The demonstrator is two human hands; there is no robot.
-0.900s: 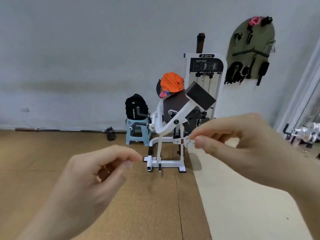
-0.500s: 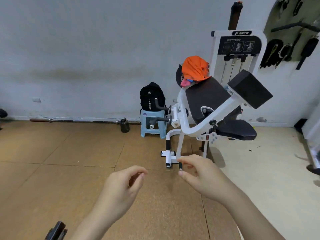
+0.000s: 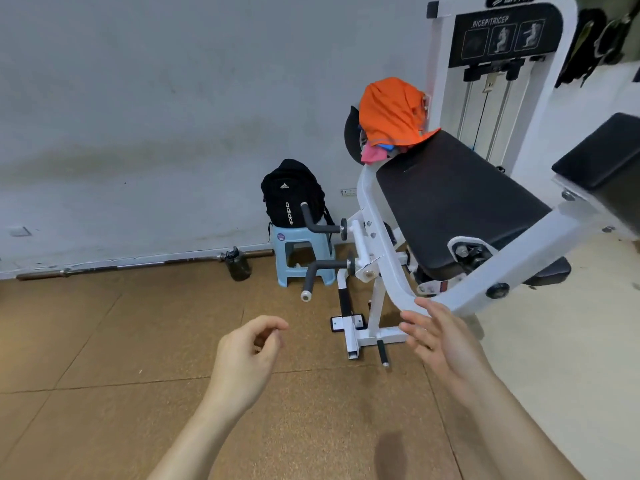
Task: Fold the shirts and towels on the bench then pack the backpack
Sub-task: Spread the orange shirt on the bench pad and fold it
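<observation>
Both our left hand (image 3: 249,355) and right hand (image 3: 440,337) hold nothing, fingers loose, and the clothes (image 3: 391,112) sit piled at the far top of the sloped surface (image 3: 450,202), so a quick tug could drop them on the floor (image 3: 138,341); we can't tell what hides under the orange one.

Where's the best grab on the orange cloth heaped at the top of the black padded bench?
Pinch the orange cloth at its rounded top hump, from above: it drapes over the upper end of the black padded bench, pink cloth beneath, so a high grip likely lifts it alone.
</observation>
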